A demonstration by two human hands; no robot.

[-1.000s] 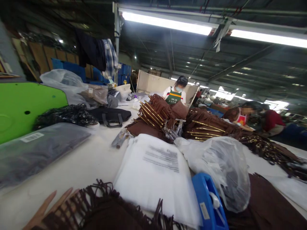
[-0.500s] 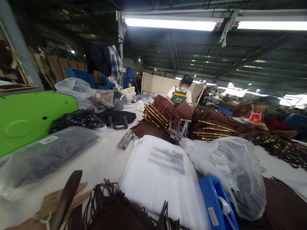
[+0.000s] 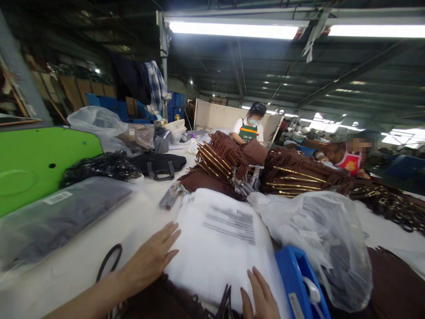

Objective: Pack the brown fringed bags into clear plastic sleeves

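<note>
The white stack (image 3: 215, 252) lies lower centre, left hand (image 3: 148, 261) by its left edge, right hand (image 3: 261, 297) over its lower right, both spread, seemingly empty.

Green panel (image 3: 41, 161) at left, black handled bag (image 3: 162, 162), hanging plaid shirt (image 3: 154, 86), lit tube (image 3: 232, 30) overhead
</note>
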